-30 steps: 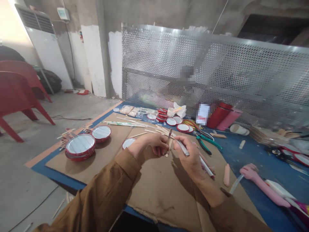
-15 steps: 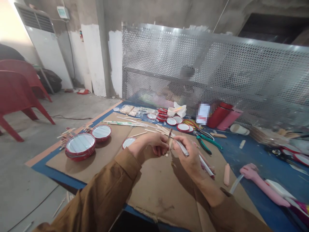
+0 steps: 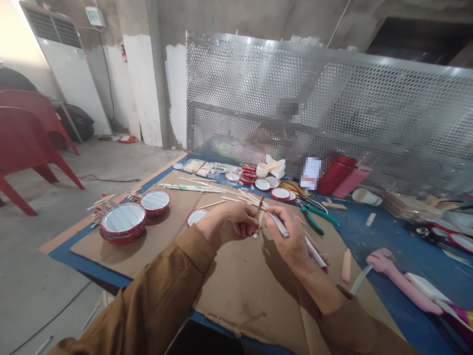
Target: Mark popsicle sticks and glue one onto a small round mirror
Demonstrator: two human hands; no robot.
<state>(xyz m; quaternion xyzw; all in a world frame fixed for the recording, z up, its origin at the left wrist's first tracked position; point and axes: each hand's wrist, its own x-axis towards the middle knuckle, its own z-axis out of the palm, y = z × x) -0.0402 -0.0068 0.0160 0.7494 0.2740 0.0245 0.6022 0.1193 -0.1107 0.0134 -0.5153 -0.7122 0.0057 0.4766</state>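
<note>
Over the middle of the cardboard, my left hand (image 3: 242, 216) pinches flat wooden craft sticks (image 3: 259, 211), a darker one standing up and a pale one slanting below the fingers. My right hand (image 3: 293, 241) is close beside it, wrapped round a slim white tube (image 3: 280, 226) that points towards the sticks. I cannot make out whether its tip touches them. Under my right wrist lies another white tube-like piece (image 3: 316, 254). Partly behind my left wrist sits a round red-rimmed lid (image 3: 195, 217).
Stacked red-rimmed tins (image 3: 123, 219) stand on the cardboard (image 3: 236, 301) at left. Green-handled pliers (image 3: 312, 220), a red bottle (image 3: 337, 175) and a pink tool (image 3: 404, 283) are on the right. Loose sticks lie behind my hands. A perforated metal panel (image 3: 236, 98) closes the back.
Both hands keep almost the same pose, with the sticks and the white tube still held. Only the camera view shifts very slightly.
</note>
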